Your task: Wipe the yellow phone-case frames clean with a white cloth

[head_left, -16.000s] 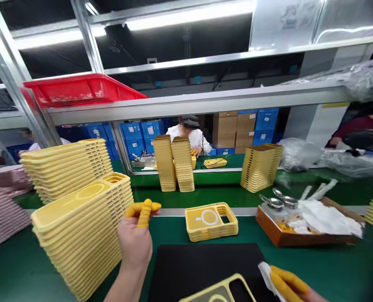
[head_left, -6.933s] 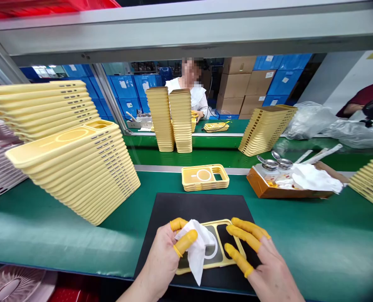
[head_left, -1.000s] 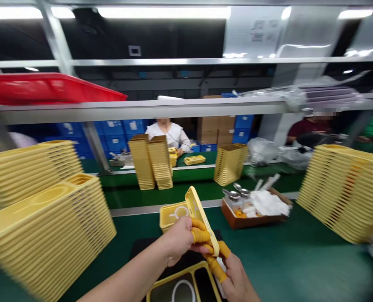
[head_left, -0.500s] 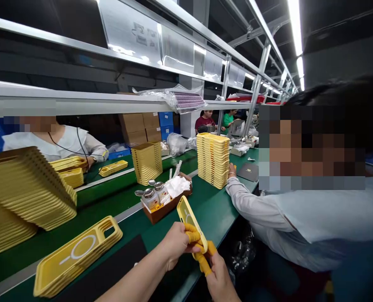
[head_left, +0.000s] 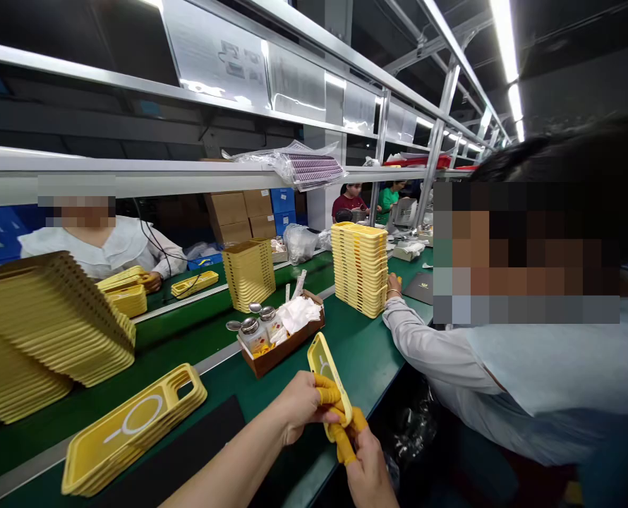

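A yellow phone case (head_left: 329,370) with a white ring on its back is tilted upright over the near edge of the green bench. My left hand (head_left: 306,402), in yellow finger cots, grips its lower left side. At the bottom end, my right hand (head_left: 359,444) pinches the case, its fingers also in yellow cots. To the left, a short stack of yellow phone cases (head_left: 134,430) with a white ring on the top one lies beside a black mat (head_left: 187,451). What the fingertips touch inside the case is hidden.
Beyond my hands stands a brown box (head_left: 261,363) of glass jars and white wipes. A tall stack of cases (head_left: 359,271) rises near a co-worker's sleeve (head_left: 414,335) at right. More case stacks (head_left: 54,317) lean at left. Overhead runs a shelf (head_left: 160,176).
My hands and the phone case have shifted slightly right in the view, with the grip unchanged. The co-worker across the bench has moved a little.
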Action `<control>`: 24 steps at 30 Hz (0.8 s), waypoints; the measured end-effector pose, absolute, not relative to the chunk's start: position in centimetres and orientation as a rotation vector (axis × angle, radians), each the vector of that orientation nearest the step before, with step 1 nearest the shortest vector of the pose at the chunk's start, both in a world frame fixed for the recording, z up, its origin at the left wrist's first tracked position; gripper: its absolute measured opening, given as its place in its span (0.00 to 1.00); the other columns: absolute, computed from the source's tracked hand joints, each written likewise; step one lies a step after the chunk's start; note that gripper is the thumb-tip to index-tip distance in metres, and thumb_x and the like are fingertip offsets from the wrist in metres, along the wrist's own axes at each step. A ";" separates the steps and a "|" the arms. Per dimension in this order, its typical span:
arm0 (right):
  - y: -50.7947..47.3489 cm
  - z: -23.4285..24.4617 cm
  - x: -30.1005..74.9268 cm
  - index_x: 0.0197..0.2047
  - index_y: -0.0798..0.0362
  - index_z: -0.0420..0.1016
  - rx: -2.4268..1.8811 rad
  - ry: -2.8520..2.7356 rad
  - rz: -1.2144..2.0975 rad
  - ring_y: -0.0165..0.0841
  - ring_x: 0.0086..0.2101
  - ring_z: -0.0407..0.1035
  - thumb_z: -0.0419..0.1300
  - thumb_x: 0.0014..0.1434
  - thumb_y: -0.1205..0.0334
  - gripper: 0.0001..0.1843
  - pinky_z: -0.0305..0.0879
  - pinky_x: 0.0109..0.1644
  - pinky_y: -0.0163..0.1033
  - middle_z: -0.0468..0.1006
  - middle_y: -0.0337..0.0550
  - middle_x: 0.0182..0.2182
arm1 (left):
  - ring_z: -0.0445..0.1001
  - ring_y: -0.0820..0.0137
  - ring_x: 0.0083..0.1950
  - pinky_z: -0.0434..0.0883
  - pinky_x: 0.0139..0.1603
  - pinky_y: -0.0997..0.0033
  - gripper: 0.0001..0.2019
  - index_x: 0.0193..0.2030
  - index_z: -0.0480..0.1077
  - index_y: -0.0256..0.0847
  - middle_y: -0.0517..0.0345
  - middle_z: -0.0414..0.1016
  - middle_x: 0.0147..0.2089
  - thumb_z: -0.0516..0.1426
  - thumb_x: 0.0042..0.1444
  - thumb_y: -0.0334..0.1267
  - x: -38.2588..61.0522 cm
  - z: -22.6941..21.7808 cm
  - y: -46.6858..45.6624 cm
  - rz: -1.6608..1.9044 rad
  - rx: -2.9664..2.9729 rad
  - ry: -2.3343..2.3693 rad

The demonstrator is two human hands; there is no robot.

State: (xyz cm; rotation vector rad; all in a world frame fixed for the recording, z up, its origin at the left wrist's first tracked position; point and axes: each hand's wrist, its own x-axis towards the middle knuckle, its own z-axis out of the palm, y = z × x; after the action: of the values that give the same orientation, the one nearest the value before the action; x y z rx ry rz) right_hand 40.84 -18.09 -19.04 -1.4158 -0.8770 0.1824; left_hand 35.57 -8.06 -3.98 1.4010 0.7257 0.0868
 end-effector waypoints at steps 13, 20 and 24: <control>-18.3 -19.3 40.3 0.38 0.53 0.70 -1.570 -1.076 -0.128 0.34 0.29 0.72 0.50 0.56 0.64 0.10 0.69 0.32 0.33 0.76 0.44 0.29 | 0.74 0.72 0.24 0.70 0.23 0.81 0.07 0.24 0.72 0.31 0.49 0.76 0.25 0.62 0.39 0.34 33.6 -4.1 -7.1 0.084 1.422 0.708; -18.7 -15.5 39.0 0.44 0.51 0.64 -1.471 -1.524 -0.273 0.31 0.27 0.71 0.45 0.61 0.66 0.10 0.66 0.30 0.31 0.74 0.42 0.29 | 0.74 0.73 0.24 0.70 0.24 0.79 0.11 0.25 0.74 0.31 0.50 0.76 0.25 0.64 0.34 0.36 29.7 -3.7 -6.3 0.096 1.398 0.735; -19.0 -14.1 38.5 0.44 0.50 0.62 -1.448 -1.656 -0.179 0.30 0.27 0.71 0.47 0.60 0.68 0.10 0.65 0.31 0.30 0.74 0.39 0.29 | 0.73 0.74 0.23 0.71 0.25 0.78 0.08 0.23 0.73 0.32 0.51 0.76 0.25 0.63 0.33 0.34 28.1 -3.6 -6.2 0.123 1.370 0.766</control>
State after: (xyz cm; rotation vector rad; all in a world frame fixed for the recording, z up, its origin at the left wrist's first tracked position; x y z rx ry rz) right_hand 38.55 -18.96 -14.08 -1.4478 -1.6562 -0.1791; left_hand 28.11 -6.22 -3.57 1.3700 0.7655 0.1227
